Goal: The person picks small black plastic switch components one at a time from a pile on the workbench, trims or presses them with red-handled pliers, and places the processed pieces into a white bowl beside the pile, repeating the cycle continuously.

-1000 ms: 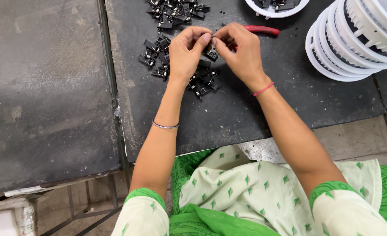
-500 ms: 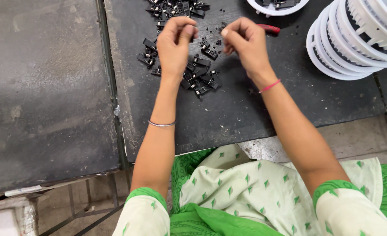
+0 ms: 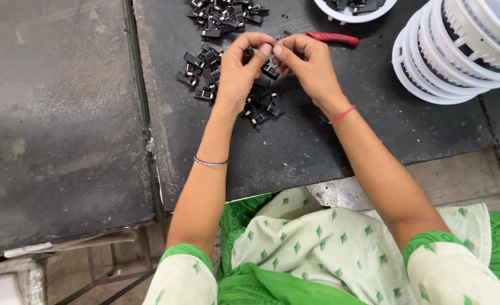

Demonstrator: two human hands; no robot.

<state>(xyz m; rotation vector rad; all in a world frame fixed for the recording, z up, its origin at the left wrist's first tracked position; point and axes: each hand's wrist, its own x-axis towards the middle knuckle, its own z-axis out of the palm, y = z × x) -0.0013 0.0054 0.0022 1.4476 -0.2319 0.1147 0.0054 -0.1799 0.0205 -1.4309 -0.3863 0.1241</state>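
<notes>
Black clips [image 3: 204, 76] | left hand [image 3: 239, 70], right hand [image 3: 309, 65]: fingertips pinched together on small part

Just under our fingertips [image 3: 267, 51] we see small clips [image 3: 264, 104] in black with silvery metal glints, spread on a worktop [image 3: 329, 141] of dark, mottled grey. Just beyond the fingers of our right hand [image 3: 309, 65] lies a tool with a red handle [image 3: 333, 38]. Well to the right of the fingers, the stacked round frames [image 3: 459, 51] are white. A thin pink thread [image 3: 341, 114] rings the right wrist, a silver bangle [image 3: 210, 163] the left. Our clothing [image 3: 317, 248] is cream with small green leaf motifs, edged in bright green.
</notes>
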